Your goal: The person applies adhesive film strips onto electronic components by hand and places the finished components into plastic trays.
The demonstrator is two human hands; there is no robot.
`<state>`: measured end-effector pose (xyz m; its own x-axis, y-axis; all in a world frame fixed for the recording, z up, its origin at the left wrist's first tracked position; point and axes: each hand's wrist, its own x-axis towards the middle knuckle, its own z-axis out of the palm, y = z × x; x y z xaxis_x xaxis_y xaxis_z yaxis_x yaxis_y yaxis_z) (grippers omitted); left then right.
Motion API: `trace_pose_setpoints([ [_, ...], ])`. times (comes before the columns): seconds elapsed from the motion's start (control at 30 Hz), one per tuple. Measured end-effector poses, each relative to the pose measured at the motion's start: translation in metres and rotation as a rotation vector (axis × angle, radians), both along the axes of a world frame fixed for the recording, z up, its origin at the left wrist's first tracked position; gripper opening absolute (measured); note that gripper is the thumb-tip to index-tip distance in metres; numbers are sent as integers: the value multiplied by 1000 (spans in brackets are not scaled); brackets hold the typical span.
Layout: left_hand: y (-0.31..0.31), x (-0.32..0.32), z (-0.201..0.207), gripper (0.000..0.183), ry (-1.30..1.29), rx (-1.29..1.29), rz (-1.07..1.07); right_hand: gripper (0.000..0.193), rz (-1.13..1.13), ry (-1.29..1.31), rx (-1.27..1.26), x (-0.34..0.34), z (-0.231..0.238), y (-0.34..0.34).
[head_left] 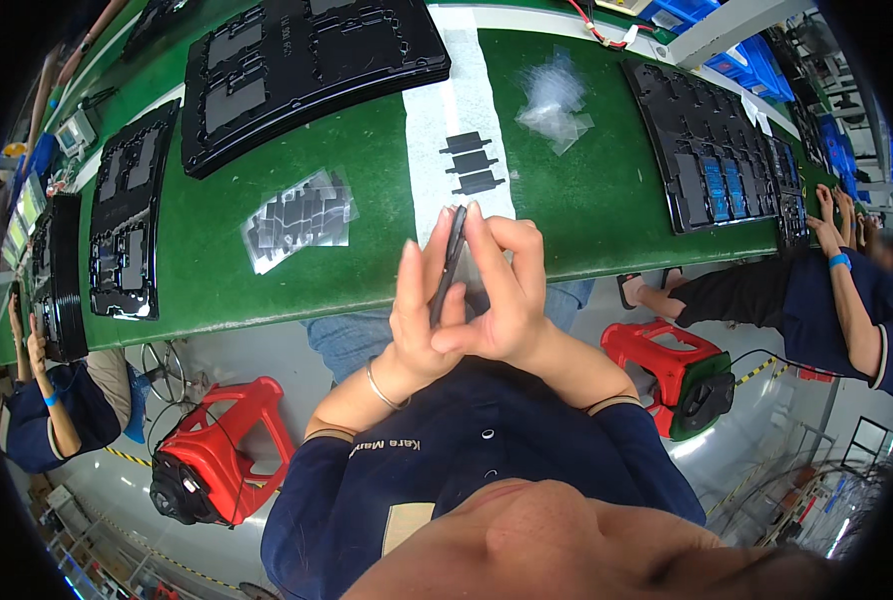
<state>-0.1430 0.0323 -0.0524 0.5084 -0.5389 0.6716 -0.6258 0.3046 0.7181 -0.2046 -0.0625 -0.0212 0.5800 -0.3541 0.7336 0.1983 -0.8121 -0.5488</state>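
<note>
With fingers of both L hand (415, 322) and R hand (510, 295) I pinch one thin black piece (453, 250), held tilted near the front edge of the green worktop (387, 180). Just beyond it, three flat black parts (472, 161) lie one behind another on a white strip (454, 100). To L: clear bag (302, 220) w/ dark pcs. To R: clear plastic heap (555, 100). Farther back L: stacked black trays (297, 90).

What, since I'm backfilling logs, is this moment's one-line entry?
left hand: holds black strip | right hand: holds black strip | white mat: three black pieces
</note>
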Motion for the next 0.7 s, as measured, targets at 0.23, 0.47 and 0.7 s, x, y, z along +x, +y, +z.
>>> trace_pose_setpoints([
  [0.23, 8, 2, 4, 62, 724, -161, -277, 27, 262, 71, 545, -3, 7, -38],
  [0.47, 10, 12, 0, 56, 656, -120, -250, 11, 412, 60, 733, -2, 9, -35],
  [0.7, 9, 5, -4, 34, 1093, -302, -505, 11, 377, -155, 987, -2, 10, -20],
])
